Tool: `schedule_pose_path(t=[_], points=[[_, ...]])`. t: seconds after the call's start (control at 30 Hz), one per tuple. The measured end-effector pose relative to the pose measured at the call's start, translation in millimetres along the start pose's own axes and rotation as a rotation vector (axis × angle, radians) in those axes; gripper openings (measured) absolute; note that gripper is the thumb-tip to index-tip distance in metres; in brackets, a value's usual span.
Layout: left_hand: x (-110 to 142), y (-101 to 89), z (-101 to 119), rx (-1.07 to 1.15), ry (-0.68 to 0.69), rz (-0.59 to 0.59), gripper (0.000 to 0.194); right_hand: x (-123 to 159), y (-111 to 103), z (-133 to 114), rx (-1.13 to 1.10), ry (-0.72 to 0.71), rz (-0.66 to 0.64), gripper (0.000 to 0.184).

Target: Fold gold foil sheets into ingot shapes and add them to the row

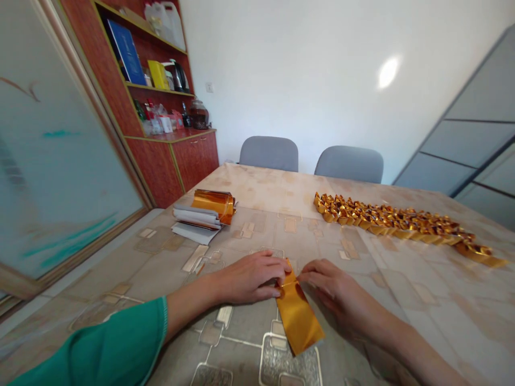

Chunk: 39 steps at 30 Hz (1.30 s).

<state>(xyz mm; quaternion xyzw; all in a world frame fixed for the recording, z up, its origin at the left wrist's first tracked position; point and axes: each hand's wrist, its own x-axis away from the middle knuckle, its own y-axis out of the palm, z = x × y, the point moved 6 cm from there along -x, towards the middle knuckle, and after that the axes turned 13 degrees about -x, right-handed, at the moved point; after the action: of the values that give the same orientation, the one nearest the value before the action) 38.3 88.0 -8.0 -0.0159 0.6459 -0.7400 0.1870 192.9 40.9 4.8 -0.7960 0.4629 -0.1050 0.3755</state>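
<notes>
Long beige bench (422, 321) with a printed rounded-square pattern fills the lower view; all items below are placed relative to the fingers. Far beyond the fingers and to the left stands a red-brown wooden cabinet (195, 161) with loaded shelves. Further left, a tall frosted glass panel (60, 161) with teal marks runs beside the bench. Two grey upholstered chairs (269, 154) (349, 164) stand past the far bench edge, ahead of the fingers.

Ahead and to the right, well apart from the fingers, lies a long curving row of folded gold foil ingot shapes (386, 222), packed closely together. Ahead and to the left, also well apart, lies a stack of white-backed foil sheets (197, 220), with a curled roll of gold foil (213, 206) on top.

Left hand (249, 277), in a green sleeve (92, 348), and right hand (333, 287) meet at the centre, bare. The task's thing, a narrow rectangular gold foil strip (296, 313), lies on the bench between them, running from the fingers toward the viewer. Left fingers (277, 265) are together, clamped on its upper end, which is creased. Right fingertips (306, 274) touch the strip's upper right edge; whether they clamp it, I cannot tell.
</notes>
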Motion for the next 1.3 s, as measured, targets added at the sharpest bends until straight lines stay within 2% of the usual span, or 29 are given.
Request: schedule_pose_path(t=[0.13, 0.23, 0.4, 0.53, 0.7, 0.83, 0.97, 1.03, 1.17, 1.23, 1.3], points=[[-1, -3.1, 2, -0.040, 0.026, 0.001, 0.009, -6, 8, -7, 0.047, -0.063, 0.045, 0.032], [-1, -7.4, 8, -0.133, 0.027, 0.032, 0.009, -10, 14, -3, 0.093, -0.029, 0.052, 0.035], [1, -7.3, 15, -0.294, -0.042, 0.120, 0.019, -18, 21, -2, 0.267, -0.014, 0.019, 0.021], [4, -4.7, 19, -0.363, -0.024, 0.158, 0.023, -23, 20, -2, 0.397, -0.048, 0.015, 0.014], [4, -5.2, 20, -0.359, 0.004, 0.150, 0.021, -30, 17, 8, 0.529, -0.057, 0.053, 0.023], [5, -3.8, 20, -0.384, -0.002, 0.142, 0.020, -36, 15, 14, 0.583, -0.057, 0.086, 0.021], [10, -2.7, 13, -0.337, -0.039, 0.134, 0.013, -33, 8, 17, 0.566, -0.027, 0.125, 0.020], [12, -3.3, 8, -0.298, -0.047, 0.137, 0.013, -27, 3, 14, 0.476, -0.020, 0.133, 0.023], [13, -1.0, -2, -0.239, -0.017, 0.107, 0.016, -12, 6, -6, 0.168, -0.140, -0.002, 0.034], [12, -0.3, -5, -0.236, -0.013, 0.104, 0.018, -8, 13, -15, 0.126, -0.168, -0.073, 0.033], [11, -3.8, -6, -0.241, -0.040, 0.144, 0.021, -8, 20, -18, 0.168, -0.133, -0.091, 0.029]])
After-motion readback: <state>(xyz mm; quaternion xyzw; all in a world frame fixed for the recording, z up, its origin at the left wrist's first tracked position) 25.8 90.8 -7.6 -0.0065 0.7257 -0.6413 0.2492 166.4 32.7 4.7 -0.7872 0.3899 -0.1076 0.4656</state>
